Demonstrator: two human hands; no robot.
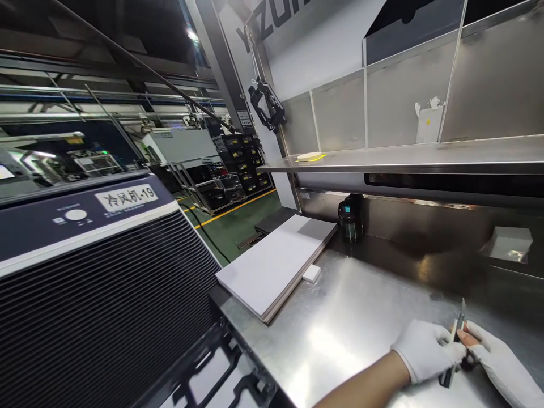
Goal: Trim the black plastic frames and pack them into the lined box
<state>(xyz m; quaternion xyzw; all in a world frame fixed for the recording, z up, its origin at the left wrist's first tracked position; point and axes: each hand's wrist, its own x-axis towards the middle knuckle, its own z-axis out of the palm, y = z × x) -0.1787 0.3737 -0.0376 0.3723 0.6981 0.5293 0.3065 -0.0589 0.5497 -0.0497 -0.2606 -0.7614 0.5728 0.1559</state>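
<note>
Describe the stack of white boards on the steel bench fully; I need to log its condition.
The stack of white boards lies flat at the bench's left rear corner, skewed to its edges. The top face is plain matte white and looks unmarked; the side edges show thin layers, some brownish. A small white block sits against its right edge. Neither hand touches it.

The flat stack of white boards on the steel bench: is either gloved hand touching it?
No. Both gloved hands hold a small knife, apart from the stack of white boards.
</note>
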